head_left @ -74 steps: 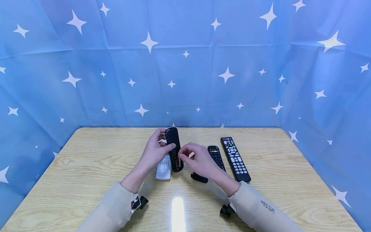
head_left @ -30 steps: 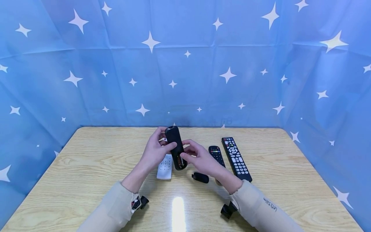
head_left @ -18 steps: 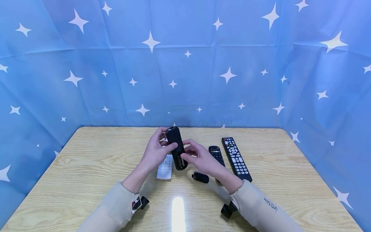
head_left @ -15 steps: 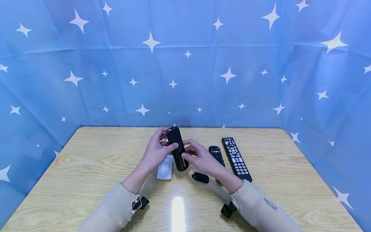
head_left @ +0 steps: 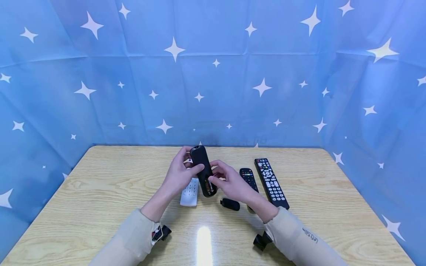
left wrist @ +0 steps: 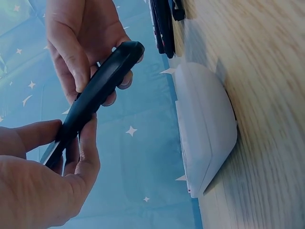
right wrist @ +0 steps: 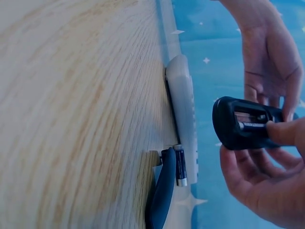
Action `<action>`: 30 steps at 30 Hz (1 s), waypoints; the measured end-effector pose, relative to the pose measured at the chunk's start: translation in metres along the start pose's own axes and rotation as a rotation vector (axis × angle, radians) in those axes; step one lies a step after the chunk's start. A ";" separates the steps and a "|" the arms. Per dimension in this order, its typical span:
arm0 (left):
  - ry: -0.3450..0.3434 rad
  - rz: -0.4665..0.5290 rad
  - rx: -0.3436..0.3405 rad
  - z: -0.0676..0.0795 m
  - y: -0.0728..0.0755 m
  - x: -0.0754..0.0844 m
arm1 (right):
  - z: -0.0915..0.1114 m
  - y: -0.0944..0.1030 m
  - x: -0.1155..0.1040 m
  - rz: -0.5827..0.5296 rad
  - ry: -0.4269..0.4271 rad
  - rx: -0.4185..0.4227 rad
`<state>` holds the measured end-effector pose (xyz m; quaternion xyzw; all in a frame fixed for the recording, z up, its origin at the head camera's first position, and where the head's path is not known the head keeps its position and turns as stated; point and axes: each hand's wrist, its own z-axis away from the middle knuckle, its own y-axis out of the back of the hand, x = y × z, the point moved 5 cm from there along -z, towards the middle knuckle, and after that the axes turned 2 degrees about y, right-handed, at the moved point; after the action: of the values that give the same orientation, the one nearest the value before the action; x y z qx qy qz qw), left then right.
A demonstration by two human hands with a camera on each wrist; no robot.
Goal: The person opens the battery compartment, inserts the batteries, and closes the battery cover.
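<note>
Both hands hold a black remote control [head_left: 203, 168] above the table, its back turned up and its battery compartment uncovered. The left hand [head_left: 179, 171] grips the upper part, thumb across the back and fingers on the far side. My right hand [head_left: 229, 179] holds the lower part, its thumb at the compartment and its fingers underneath. Batteries [right wrist: 251, 125] lie in the compartment in the right wrist view, partly hidden by that thumb. A black battery cover [head_left: 230, 204] rests on the table below the right hand. A loose battery [right wrist: 180, 164] lies between this cover and a white remote.
The white remote [head_left: 189, 194] lies under the held one. To the right lie a small black remote [head_left: 247, 177], partly hidden by the right arm, and a longer black remote [head_left: 271, 183]. Blue star-patterned cloth [head_left: 213, 85] hangs behind the wooden table [head_left: 116, 177].
The right hand has gone from pinching at the compartment to holding the remote's lower end, with fingers underneath. The remote has turned slightly, showing its back more fully. Little differs over the last half second.
</note>
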<state>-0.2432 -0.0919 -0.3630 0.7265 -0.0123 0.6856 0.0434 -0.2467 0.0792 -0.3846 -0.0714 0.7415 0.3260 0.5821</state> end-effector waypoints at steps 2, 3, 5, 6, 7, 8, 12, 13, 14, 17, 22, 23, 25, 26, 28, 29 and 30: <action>0.001 -0.001 0.000 0.000 0.000 -0.001 | 0.000 0.000 -0.001 0.010 0.002 -0.004; 0.002 0.000 -0.001 0.000 0.000 -0.001 | 0.000 0.000 -0.001 0.017 0.003 -0.004; 0.003 -0.002 -0.001 0.000 0.000 -0.001 | 0.000 0.000 -0.001 0.029 0.006 -0.007; 0.002 -0.003 -0.002 0.000 0.000 -0.001 | 0.000 0.000 -0.002 0.035 0.009 -0.008; 0.002 -0.005 -0.003 0.000 0.000 -0.001 | 0.000 0.000 -0.002 0.042 0.011 -0.009; 0.000 -0.008 -0.005 0.000 0.000 -0.001 | 0.001 0.000 -0.002 0.045 0.013 -0.010; 0.006 -0.018 -0.005 0.001 0.000 -0.001 | 0.001 0.001 -0.002 0.059 0.029 -0.019; 0.007 -0.019 -0.005 0.001 0.000 -0.001 | 0.001 0.001 -0.002 0.059 0.029 -0.020; 0.010 -0.018 -0.005 0.001 0.000 -0.001 | 0.001 0.001 -0.002 0.061 0.029 -0.021; 0.008 -0.013 -0.009 0.001 0.000 -0.001 | 0.001 0.001 -0.002 0.067 0.022 -0.024; 0.003 -0.008 -0.011 0.000 0.000 -0.002 | 0.000 0.001 -0.001 0.064 0.011 -0.031; 0.002 -0.008 -0.011 0.000 0.000 -0.003 | 0.000 0.001 -0.001 0.065 0.014 -0.031; 0.002 -0.005 -0.011 -0.001 0.000 -0.003 | 0.000 0.000 -0.001 0.065 0.020 -0.030; 0.001 -0.004 -0.012 -0.001 0.000 -0.003 | 0.000 0.000 -0.001 0.068 0.024 -0.029; 0.002 -0.004 -0.009 -0.001 0.000 -0.004 | 0.000 0.000 -0.001 0.072 0.029 -0.025; 0.004 -0.003 -0.007 -0.001 0.000 -0.004 | 0.000 -0.001 -0.001 0.073 0.032 -0.023; 0.005 0.000 -0.005 -0.001 0.000 -0.004 | 0.001 -0.001 -0.001 0.074 0.033 -0.021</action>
<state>-0.2445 -0.0923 -0.3669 0.7247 -0.0138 0.6875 0.0453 -0.2455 0.0785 -0.3841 -0.0554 0.7496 0.3535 0.5568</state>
